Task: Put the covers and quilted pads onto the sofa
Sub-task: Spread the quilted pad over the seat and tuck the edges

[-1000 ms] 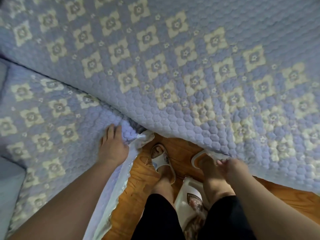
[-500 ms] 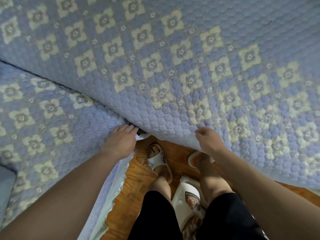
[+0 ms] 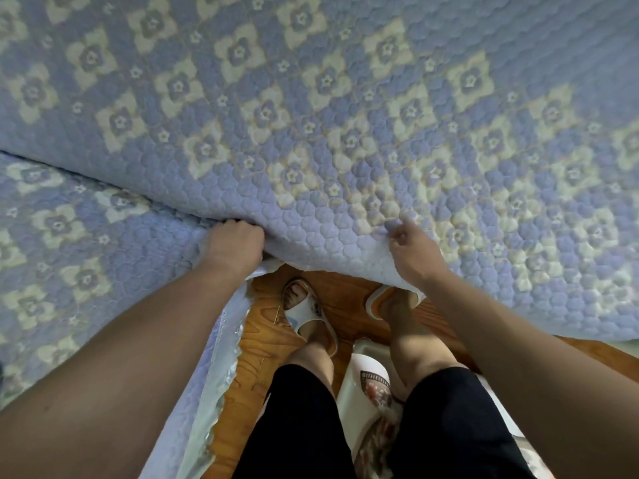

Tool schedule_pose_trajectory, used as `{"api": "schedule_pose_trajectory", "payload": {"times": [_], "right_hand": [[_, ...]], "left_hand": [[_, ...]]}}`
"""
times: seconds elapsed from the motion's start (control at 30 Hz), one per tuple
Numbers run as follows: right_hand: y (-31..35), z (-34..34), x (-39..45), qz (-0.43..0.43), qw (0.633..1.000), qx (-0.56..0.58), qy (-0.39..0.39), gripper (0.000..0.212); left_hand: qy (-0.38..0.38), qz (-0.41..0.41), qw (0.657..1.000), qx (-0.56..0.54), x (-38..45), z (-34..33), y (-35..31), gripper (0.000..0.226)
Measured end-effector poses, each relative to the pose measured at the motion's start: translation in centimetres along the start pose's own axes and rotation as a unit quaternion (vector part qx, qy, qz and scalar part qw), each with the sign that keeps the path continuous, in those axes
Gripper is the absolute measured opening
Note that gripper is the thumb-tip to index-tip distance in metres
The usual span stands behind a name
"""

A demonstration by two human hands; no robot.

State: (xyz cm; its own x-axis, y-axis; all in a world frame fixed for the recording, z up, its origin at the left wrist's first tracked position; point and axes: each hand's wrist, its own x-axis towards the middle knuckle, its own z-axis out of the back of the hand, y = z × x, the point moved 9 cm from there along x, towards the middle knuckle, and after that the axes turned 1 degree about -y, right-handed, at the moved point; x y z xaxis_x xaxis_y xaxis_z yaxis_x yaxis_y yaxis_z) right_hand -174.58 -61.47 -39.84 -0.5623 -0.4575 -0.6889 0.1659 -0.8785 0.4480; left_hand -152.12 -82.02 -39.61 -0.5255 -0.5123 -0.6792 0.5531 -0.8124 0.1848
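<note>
Both hands, left hand [image 3: 235, 245] and right hand [image 3: 413, 252], grip the quilted pad [image 3: 345, 140] edge.

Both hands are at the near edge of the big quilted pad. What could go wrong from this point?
1. The left hand and right hand hold the quilted pad only near its edge, so it might slip.
2. That edge hangs over the slippered feet; stepping on it is possible.
3. Tugging might shift the second pad.

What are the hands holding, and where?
Both hands, left hand and right hand, grip the front edge of the upper quilted pad.
</note>
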Motion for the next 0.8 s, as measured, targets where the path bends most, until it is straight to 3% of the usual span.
{"api": "schedule_pose_trajectory", "payload": {"times": [0.1, 0.17, 0.2, 0.3, 0.43, 0.53, 0.63, 0.73, 0.8], "right_hand": [[-0.6, 3.1, -1.7, 0.098, 0.982, -0.121, -0.108, 0.04], [-3.5, 6.1, -2.3, 0.119, 0.964, -0.165, -0.169, 0.042], [-6.0, 8.1, -2.2, 0.104, 0.96, -0.175, -0.192, 0.04], [-14.2, 14.9, -2.0, 0.034, 0.949, -0.206, -0.236, 0.037], [-23.8, 22.8, -0.8, 0.011, 0.934, -0.25, -0.255, 0.044], [-32.7, 28.4, 0.1, -0.132, 0.934, -0.15, -0.295, 0.05], [-41.8, 32.6, -1.4, -0.26, 0.907, 0.001, -0.33, 0.049], [-46.2, 33.8, -2.8, -0.245, 0.91, 0.055, -0.329, 0.048], [-48.2, 33.1, -2.8, -0.237, 0.906, 0.154, -0.316, 0.056]], "left_hand": [[-0.115, -0.058, 0.987, -0.092, -1.3, 3.9, -3.6, 0.016], [-0.198, -0.114, 0.964, -0.139, -2.6, 6.7, -7.3, 0.018], [-0.201, -0.135, 0.957, -0.159, -2.7, 7.3, -9.2, 0.027], [-0.096, -0.171, 0.967, -0.162, -1.4, 6.2, -15.9, 0.055], [-0.113, -0.192, 0.968, -0.114, 0.7, 8.4, -25.6, 0.065], [-0.124, -0.226, 0.964, -0.071, 3.3, 11.5, -35.0, 0.068], [-0.131, -0.255, 0.958, -0.016, 5.3, 14.4, -43.8, 0.07], [-0.141, -0.295, 0.945, 0.013, 6.7, 17.0, -50.5, 0.07], [-0.144, -0.329, 0.932, 0.045, 7.2, 18.6, -54.3, 0.07]]}}
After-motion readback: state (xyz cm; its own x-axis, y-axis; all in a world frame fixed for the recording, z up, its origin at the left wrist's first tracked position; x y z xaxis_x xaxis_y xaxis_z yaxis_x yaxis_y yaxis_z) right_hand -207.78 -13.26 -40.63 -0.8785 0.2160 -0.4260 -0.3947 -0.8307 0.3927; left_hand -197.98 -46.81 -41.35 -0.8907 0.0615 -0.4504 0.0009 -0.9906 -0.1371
